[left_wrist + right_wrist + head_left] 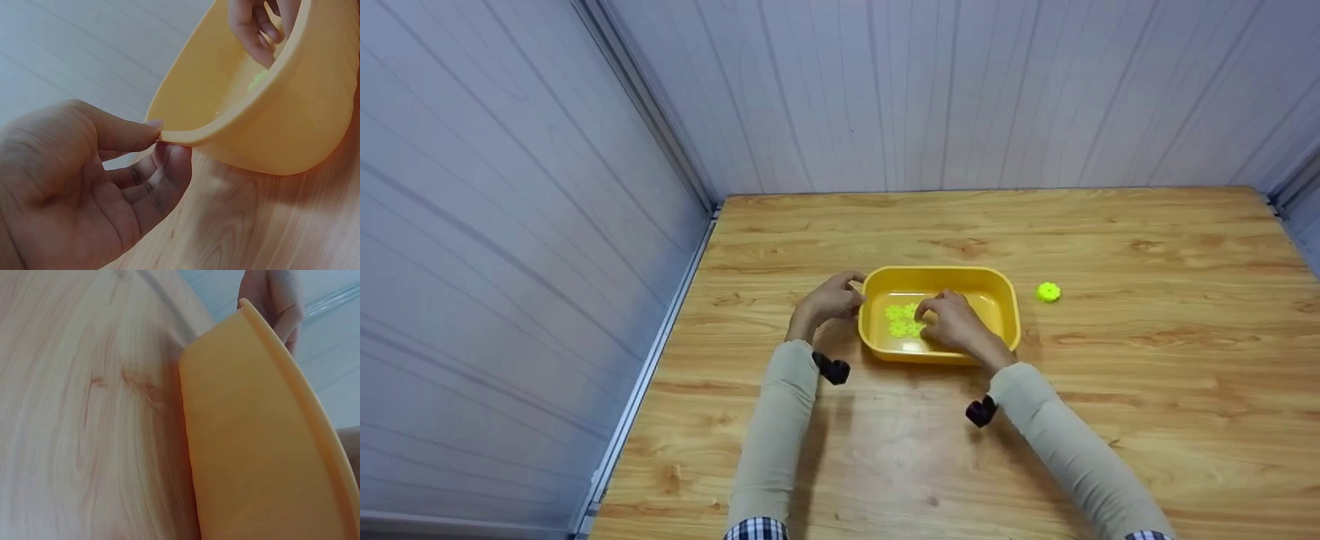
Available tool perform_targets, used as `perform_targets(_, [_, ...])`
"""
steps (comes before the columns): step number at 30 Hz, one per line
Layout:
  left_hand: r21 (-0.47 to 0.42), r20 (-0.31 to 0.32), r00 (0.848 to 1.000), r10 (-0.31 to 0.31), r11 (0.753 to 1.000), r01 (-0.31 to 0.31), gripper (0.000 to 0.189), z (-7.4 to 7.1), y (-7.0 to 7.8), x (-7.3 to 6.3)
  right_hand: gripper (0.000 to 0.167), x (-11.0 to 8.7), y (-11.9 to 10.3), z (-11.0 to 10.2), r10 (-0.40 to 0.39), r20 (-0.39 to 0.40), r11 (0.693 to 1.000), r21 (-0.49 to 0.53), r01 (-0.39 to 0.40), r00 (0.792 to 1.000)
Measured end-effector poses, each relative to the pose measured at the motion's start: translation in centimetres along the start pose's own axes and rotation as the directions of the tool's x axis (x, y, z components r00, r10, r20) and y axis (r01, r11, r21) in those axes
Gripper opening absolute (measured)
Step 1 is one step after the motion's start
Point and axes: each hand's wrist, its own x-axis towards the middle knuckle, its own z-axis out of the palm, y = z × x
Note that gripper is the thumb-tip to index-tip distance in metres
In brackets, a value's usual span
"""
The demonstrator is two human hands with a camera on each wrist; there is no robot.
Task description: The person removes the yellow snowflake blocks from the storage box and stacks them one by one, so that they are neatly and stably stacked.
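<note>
A yellow plastic tub (1005,300) stands on the wooden table. At its left end my left hand (832,298) grips the rim; in the left wrist view thumb and fingers pinch the tub's edge (191,138). Several yellow-green flower-shaped pieces (898,328) lie together on the tub's floor. My right hand (956,324) reaches down inside over the front wall, fingers bent, with the tips at the rightmost pieces. Whether they pinch one is hidden. The right wrist view shows mostly the tub's outer wall (247,422).
Right of the tub, a yellow-green flower-shaped piece or small stack (1048,292) lies on the wooden table (1170,360). Pale panel walls (945,97) rise behind the table and along its left side.
</note>
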Motion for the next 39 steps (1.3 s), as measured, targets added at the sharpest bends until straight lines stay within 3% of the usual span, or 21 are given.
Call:
perform_targets(19, [-0.008, 0.006, 1.0, 0.014, 1.0, -0.014, 0.039, 0.1, -0.1, -0.3, 0.031, 0.1, 0.0, 0.3, -0.014, -0.017, 1.0, -0.012, 0.014, 1.0])
perform_targets(24, [-0.003, 0.03, 0.999, 0.033, 0.999, -0.033, 0.041, 0.1, 0.2, -0.7, 0.026, 0.3, 0.1, 0.2, 0.001, -0.005, 1.0, 0.03, -0.001, 1.0])
perform_targets(32, [0.007, 0.005, 1.0, 0.031, 0.999, -0.031, 0.039, 0.1, 0.0, -0.5, 0.015, 0.2, 0.2, -0.3, 0.038, 0.035, 0.984, 0.174, -0.043, 0.999])
perform_targets(39, [0.02, -0.007, 1.0, 0.026, 0.999, -0.026, 0.039, 0.1, 0.0, -0.3, 0.014, 0.2, 0.3, -0.8, 0.029, 0.019, 0.971, 0.238, -0.032, 0.999])
